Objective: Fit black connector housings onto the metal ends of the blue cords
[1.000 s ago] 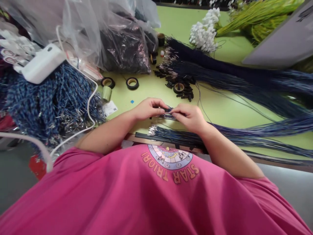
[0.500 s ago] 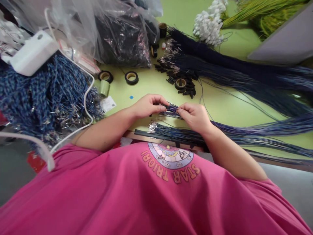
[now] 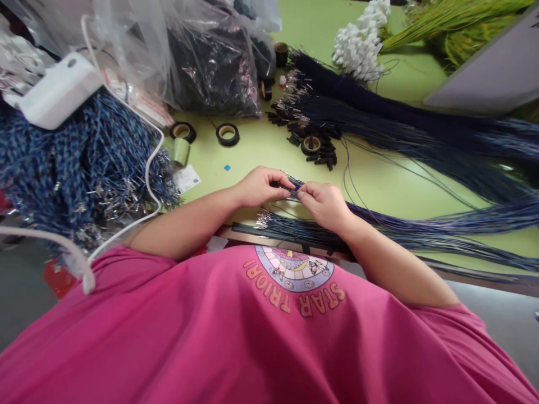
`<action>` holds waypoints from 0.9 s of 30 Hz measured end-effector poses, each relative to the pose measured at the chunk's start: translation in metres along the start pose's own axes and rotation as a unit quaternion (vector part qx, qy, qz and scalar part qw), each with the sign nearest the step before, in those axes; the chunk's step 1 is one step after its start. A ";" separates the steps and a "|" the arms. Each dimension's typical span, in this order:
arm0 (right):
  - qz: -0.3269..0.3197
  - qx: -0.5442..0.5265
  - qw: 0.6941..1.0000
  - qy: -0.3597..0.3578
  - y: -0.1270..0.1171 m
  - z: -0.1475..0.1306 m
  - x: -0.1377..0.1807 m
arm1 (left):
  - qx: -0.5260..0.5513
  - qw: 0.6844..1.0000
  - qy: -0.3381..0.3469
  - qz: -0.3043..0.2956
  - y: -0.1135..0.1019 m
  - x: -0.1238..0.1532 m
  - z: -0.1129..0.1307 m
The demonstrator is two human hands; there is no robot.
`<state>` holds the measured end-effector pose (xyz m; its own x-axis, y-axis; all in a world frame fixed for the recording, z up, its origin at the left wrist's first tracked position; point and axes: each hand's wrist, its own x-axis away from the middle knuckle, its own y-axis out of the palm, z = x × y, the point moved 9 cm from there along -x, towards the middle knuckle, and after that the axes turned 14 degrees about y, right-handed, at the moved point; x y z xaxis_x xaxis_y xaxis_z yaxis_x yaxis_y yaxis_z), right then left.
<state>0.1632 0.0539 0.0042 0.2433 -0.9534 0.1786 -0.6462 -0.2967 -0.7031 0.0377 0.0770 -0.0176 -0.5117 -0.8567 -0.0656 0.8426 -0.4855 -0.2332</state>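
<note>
Thin dark blue and purple wires [image 3: 400, 223] run in a loose bundle from the right to my hands. My right hand [image 3: 324, 205] is closed, its thumb and forefinger pinching wire near the bundle's left end. Almost touching it, the fingertips of my left hand [image 3: 263, 187] pinch at the same wires; exactly how many strands they grip is hidden. Closer to my body lies a second wire bundle [image 3: 303, 227] with bare metal terminals [image 3: 263, 219] at its left end. Beyond my hands are small black connector housings [image 3: 326, 156] in a loose pile.
Black tape rolls [image 3: 228, 134] lie left of the housings. A large dark wire bundle [image 3: 379, 106] stretches across the back right. Twisted blue wires [image 3: 96, 151] and a white device [image 3: 61, 90] with a white cable [image 3: 151, 163] fill the left, beside a plastic bag [image 3: 210, 67].
My left hand has moved slightly right and my right hand slightly left, so their fingertips now nearly meet on the wires.
</note>
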 end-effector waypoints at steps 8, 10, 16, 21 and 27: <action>0.009 0.177 0.983 -0.045 -0.011 0.000 -0.006 | -0.008 0.999 -0.017 0.050 -0.017 -0.002 -0.001; 0.036 0.207 0.978 0.000 -0.035 0.016 -0.020 | 0.025 0.996 -0.032 0.082 -0.028 -0.003 -0.006; 0.132 0.336 0.911 0.200 -0.104 0.071 -0.062 | 0.230 0.948 -0.112 0.190 -0.048 -0.001 -0.029; 0.128 0.353 0.925 0.054 -0.055 0.008 -0.039 | 0.226 0.953 -0.124 0.158 -0.043 0.001 -0.019; -0.085 0.292 0.948 -0.097 0.055 -0.036 0.004 | 0.212 0.965 -0.128 0.087 -0.031 0.003 -0.016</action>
<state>0.1026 0.0314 -0.0092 0.4727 -0.8496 0.2340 -0.0889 -0.3102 -0.9465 0.0078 0.0920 -0.0261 -0.3440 -0.9204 0.1857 0.9326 -0.3118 0.1817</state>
